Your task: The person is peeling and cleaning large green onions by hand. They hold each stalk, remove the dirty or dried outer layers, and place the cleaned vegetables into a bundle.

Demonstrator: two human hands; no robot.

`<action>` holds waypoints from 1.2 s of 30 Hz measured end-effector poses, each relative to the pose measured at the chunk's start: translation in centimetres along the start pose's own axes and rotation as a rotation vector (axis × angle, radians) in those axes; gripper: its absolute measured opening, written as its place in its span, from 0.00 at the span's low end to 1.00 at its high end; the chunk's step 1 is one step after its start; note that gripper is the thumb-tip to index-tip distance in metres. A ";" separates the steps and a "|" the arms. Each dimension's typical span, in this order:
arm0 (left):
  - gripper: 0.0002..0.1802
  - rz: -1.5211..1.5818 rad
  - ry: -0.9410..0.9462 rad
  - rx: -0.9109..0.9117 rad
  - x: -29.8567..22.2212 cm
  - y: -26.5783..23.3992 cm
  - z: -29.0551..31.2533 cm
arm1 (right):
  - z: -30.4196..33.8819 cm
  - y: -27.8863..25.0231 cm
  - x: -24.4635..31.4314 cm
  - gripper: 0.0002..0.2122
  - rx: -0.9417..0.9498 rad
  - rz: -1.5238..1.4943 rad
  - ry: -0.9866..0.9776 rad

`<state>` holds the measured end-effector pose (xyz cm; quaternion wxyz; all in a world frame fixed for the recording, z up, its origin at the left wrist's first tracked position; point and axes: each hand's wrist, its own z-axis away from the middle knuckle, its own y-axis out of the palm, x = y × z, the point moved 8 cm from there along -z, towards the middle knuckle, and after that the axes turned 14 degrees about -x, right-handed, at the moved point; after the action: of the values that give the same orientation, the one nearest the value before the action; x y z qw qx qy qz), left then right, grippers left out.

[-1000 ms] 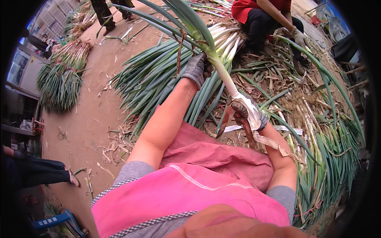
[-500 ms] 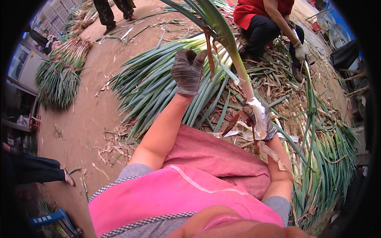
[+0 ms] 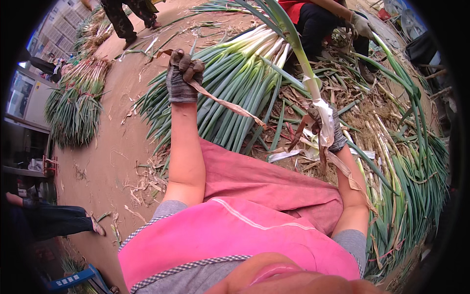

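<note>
My left hand [image 3: 184, 78], in a dark grey work glove, is closed on a dry brown leaf strip [image 3: 227, 104] that trails to the right. My right hand [image 3: 334, 128], gloved alike, grips a large green onion [image 3: 306, 66] near its white base. Its green leaves point up and away, and loose peeled skin [image 3: 327, 153] hangs from the base. Past my hands a heap of cleaned green onions [image 3: 223, 83] lies on the ground, white ends away from me and leaves toward me.
Uncleaned green onions [image 3: 411, 196] lie along the right, with peeled scraps [image 3: 318, 88] around. A co-worker's gloved hand [image 3: 362, 24] holds another onion at the upper right. Tied bundles [image 3: 76, 105] stand at the left. A person's leg [image 3: 63, 220] and a blue stool [image 3: 78, 279] are lower left.
My left hand has moved left, away from the onion, and now holds a brown leaf strip that hung from the onion. My right hand still holds the onion.
</note>
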<state>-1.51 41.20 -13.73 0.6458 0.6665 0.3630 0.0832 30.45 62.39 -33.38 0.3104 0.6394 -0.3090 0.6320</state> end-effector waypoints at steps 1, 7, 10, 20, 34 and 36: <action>0.10 -0.134 -0.096 -0.070 1.5 -1.3 0.4 | 0.0 0.2 -0.1 0.18 0.055 -0.015 -0.198; 0.42 -2.052 0.468 -0.005 7.9 0.7 0.2 | 0.1 0.4 3.6 0.09 -0.123 -0.003 -0.049; 0.41 -1.065 0.225 -0.126 7.2 2.7 -1.1 | 2.0 3.1 4.9 0.12 0.114 0.167 -0.104; 0.15 -1.527 0.007 -0.333 2.2 -10.0 -2.4 | 3.5 4.4 6.5 0.16 0.194 0.293 0.102; 0.08 -0.002 -0.190 -0.256 12.6 -0.4 2.0 | 2.8 13.4 10.4 0.45 0.239 -0.450 0.273; 0.06 0.011 -0.158 -0.304 13.3 0.2 2.4 | 2.9 13.6 14.5 0.45 0.270 -0.586 0.024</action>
<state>9.61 47.18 -18.70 0.7653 0.5674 0.2908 0.0880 21.68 51.73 -18.84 0.3950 0.7290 -0.0213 0.5586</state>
